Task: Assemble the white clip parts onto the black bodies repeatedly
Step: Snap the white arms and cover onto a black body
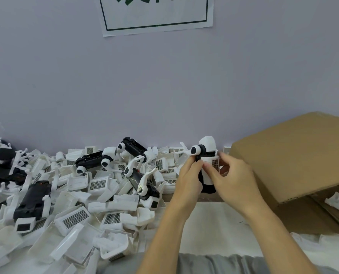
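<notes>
Both the left hand (190,175) and right hand (232,178) clamp curled fingers on an upright black plastic body (208,187) with a white grilled clip part (211,165), above the table's far edge beside a brown cardboard box (295,155).

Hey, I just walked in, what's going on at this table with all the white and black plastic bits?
A person is putting small plastic units together by hand. Both hands hold one upright black body: the left hand grips its side while the right hand presses a white clip part against its front. A big pile of loose white parts and more black bodies covers the table to the left, and a cardboard box sits at the right.
</notes>
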